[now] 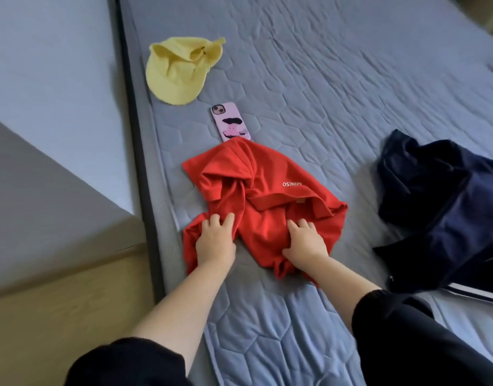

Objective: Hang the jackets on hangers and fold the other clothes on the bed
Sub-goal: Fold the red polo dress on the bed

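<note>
My left hand (216, 242) and right hand (305, 242) both clutch the crumpled red shirt (267, 185) on the bed (323, 79) — its far end touches the phone (230, 122), its long axis runs from the phone back toward me, and both hands sit equally near.

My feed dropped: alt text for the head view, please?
The left hand and right hand grip a crumpled red shirt on the bed. Beyond it lie a phone and yellow cap; a navy garment lies to its right.
</note>
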